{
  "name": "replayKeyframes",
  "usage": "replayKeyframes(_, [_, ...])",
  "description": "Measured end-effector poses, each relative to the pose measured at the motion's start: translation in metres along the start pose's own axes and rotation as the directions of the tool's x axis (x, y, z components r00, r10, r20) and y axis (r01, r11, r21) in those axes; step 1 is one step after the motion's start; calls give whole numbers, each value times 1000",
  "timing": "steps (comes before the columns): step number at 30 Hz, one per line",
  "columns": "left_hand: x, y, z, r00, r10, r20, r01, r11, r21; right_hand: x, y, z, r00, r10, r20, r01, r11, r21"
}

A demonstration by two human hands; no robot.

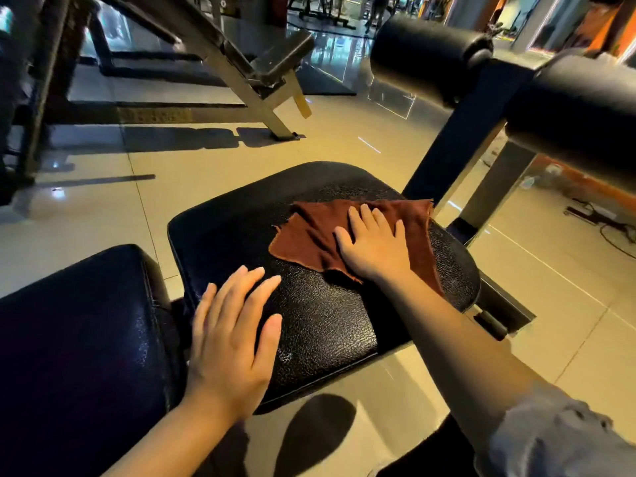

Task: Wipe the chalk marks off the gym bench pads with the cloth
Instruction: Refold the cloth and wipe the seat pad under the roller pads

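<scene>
Both palms lie flat: right hand (373, 249) presses the cloth (309, 235); a faint, possibly chalk, mark (285, 356) beside the left hand (230, 342) risks being missed.

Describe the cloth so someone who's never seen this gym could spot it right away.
Find the black seat pad in the middle of the view, in front of the roller pads. The cloth lies spread on its far half, under the flat right hand. It is the only rust-brown, frayed-edged thing on the black upholstery.
</scene>
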State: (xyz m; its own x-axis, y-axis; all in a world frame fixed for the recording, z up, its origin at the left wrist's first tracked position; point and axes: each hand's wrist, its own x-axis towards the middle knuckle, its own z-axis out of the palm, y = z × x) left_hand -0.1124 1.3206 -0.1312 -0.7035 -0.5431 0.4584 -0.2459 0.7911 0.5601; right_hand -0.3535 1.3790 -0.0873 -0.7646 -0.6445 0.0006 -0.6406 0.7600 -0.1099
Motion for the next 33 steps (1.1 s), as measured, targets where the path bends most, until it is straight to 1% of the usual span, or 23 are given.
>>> replayKeyframes(5, [-2,4,-2,999,-16,35,15,1000,19,-100,-6,0,999,-16,37,15,1000,18])
replayKeyframes(8, [2,11,-4,999,-2,46,1,1000,23,-126,11,-3,999,12,53,-12,1000,8])
replayKeyframes(10, [10,17,-4,999,-7,47,7,1000,18,-110,23,-5,999,42,30,-42,999,1])
replayKeyframes(12, [14,23,0,998,-26,61,25,999,20,-82,35,-6,999,41,10,-40,999,-16])
replayKeyframes(15, [12,27,5,995,1,98,-9,997,74,-34,54,-8,999,-44,27,44,999,-22])
replayKeyframes(17, [10,28,7,994,24,106,-32,996,82,-2,63,-11,994,-106,-2,106,994,17])
replayKeyframes(20, [13,27,6,999,29,44,-31,997,64,44,70,-12,984,-166,-55,169,984,48])
replayKeyframes(22, [14,26,7,1000,24,5,-25,998,61,75,71,-11,979,-196,-50,198,980,34])
replayKeyframes(25, [15,26,9,1000,14,-4,-13,997,72,107,69,-10,971,-231,-65,230,973,-16])
replayKeyframes(29, [12,25,11,999,41,-21,-39,994,106,104,60,-15,980,-197,-15,196,979,-58])
replayKeyframes(33, [11,23,12,998,17,-65,-11,996,87,54,49,-11,992,-126,6,126,991,-50])
